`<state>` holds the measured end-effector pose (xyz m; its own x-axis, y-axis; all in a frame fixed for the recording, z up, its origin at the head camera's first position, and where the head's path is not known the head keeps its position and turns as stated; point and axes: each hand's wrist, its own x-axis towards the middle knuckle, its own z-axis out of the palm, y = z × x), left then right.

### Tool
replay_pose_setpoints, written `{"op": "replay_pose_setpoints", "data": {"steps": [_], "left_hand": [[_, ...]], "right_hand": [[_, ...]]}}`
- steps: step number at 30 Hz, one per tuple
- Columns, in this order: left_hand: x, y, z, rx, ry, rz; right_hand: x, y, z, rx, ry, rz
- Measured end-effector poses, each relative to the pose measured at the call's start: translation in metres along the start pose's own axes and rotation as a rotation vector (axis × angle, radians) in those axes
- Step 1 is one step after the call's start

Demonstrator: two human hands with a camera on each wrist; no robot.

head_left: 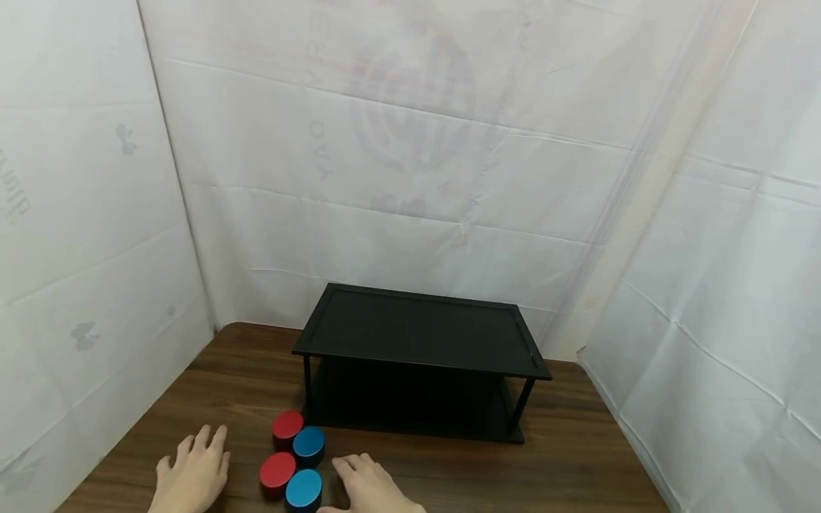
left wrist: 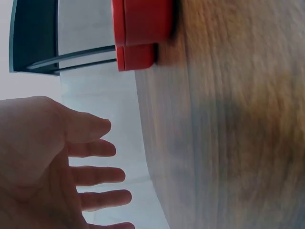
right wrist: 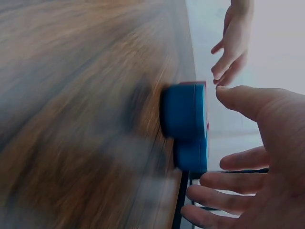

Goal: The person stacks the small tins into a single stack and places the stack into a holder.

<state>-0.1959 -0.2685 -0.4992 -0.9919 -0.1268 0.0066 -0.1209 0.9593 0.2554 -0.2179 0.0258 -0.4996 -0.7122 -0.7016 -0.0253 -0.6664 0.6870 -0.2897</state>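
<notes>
Two red round containers and two blue ones stand close together on the wooden table: a far red container (head_left: 287,426), a near red container (head_left: 278,472), a far blue container (head_left: 309,443) and a near blue container (head_left: 304,488). To their left, my left hand (head_left: 191,470) hovers apart from them with fingers spread and nothing held. On the other side, my right hand (head_left: 372,488) is nearest the blue containers, its fingers extended and holding nothing. The right wrist view shows the blue container (right wrist: 183,110) just beyond that hand's thumb.
A black two-tier shelf (head_left: 423,331) stands at the back of the wooden table (head_left: 577,456), its lower left corner near the far red container. White sheets (head_left: 410,164) enclose the table at the back and both sides.
</notes>
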Motion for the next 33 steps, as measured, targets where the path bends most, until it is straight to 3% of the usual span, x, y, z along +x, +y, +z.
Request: {"op": "replay_pose_setpoints", "data": {"steps": [4, 11, 21, 33], "left_hand": [[-0.002, -0.004, 0.001, -0.008, -0.018, -0.026], [-0.003, -0.005, 0.001, -0.004, 0.008, -0.024], [-0.003, -0.005, 0.009, -0.008, 0.003, -0.036], [0.0, -0.001, 0.005, -0.005, -0.016, -0.046]], "right_hand": [[0.009, -0.008, 0.002, -0.004, -0.021, 0.009], [0.023, -0.019, 0.009, -0.065, -0.011, -0.003], [0.033, -0.025, 0.018, -0.088, -0.076, 0.071], [0.038, -0.024, 0.023, -0.084, -0.035, 0.063]]}}
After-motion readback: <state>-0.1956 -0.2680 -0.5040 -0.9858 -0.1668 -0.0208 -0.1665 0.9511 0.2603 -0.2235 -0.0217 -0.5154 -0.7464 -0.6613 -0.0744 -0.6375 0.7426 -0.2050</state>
